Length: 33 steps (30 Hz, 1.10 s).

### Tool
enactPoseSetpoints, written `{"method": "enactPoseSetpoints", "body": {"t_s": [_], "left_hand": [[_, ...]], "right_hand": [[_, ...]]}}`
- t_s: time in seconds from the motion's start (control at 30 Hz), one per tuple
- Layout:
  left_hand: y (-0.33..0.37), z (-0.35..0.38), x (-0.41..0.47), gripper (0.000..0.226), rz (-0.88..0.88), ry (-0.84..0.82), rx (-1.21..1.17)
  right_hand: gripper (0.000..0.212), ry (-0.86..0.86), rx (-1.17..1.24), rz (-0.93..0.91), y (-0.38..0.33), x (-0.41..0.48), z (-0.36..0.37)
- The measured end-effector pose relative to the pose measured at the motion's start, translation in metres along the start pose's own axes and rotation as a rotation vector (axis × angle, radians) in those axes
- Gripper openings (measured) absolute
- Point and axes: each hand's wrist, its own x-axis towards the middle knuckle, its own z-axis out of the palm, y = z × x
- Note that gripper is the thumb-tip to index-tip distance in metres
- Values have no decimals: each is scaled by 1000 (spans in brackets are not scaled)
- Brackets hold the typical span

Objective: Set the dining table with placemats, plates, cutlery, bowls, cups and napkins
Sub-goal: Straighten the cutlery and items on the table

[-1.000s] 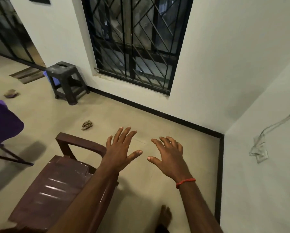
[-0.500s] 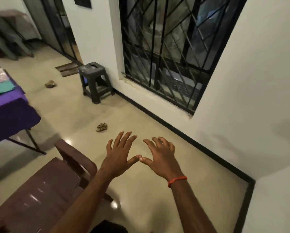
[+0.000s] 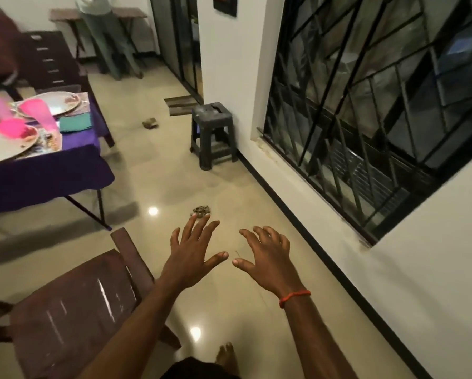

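Note:
My left hand [image 3: 192, 253] and my right hand [image 3: 266, 258] are stretched out over the floor, palms down, fingers spread, holding nothing. Far to the left stands the dining table [image 3: 51, 173] under a purple cloth. On it lie a near plate [image 3: 2, 144] and a far plate [image 3: 55, 102], pink cups [image 3: 38, 113] and a folded teal napkin [image 3: 74, 123]. Both hands are well away from the table.
A brown plastic chair [image 3: 73, 305] stands just left of my left arm. A dark stool [image 3: 211, 134] is against the wall by the barred window [image 3: 366, 105]. Small brown clumps [image 3: 201, 210] lie on the tiled floor. A second person stands at the back.
The view has swung left, bringing the set table and the back of the room into sight. Both hands stay open and spread in front of me.

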Motion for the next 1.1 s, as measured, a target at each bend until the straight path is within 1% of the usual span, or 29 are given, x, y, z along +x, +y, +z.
{"method": "enactPoseSetpoints", "body": {"t_s": [0.1, 0.23, 0.37, 0.53, 0.73, 0.83, 1.0, 1.1], "left_hand": [[-8, 0, 37, 84, -40, 21, -6], [-23, -10, 83, 83, -90, 68, -3], [-38, -18, 105, 82, -152, 89, -5], [-72, -21, 130, 83, -286, 91, 0], [-128, -30, 192, 82, -438, 154, 15], [-147, -44, 226, 80, -473, 170, 46], [-180, -66, 270, 80, -595, 261, 63], [-193, -68, 278, 82, -669, 270, 67]], "right_hand": [[71, -34, -35, -53, 7, 41, -12], [70, -26, -31, -102, 12, 98, -25], [69, -46, -21, -162, 10, 145, -32], [69, -71, -13, -242, 4, 220, -33], [68, -117, -7, -398, -19, 335, -31], [69, -121, -14, -474, -33, 388, -39], [70, -128, -31, -600, -59, 462, -48], [71, -176, -52, -673, -73, 492, -37]]}}
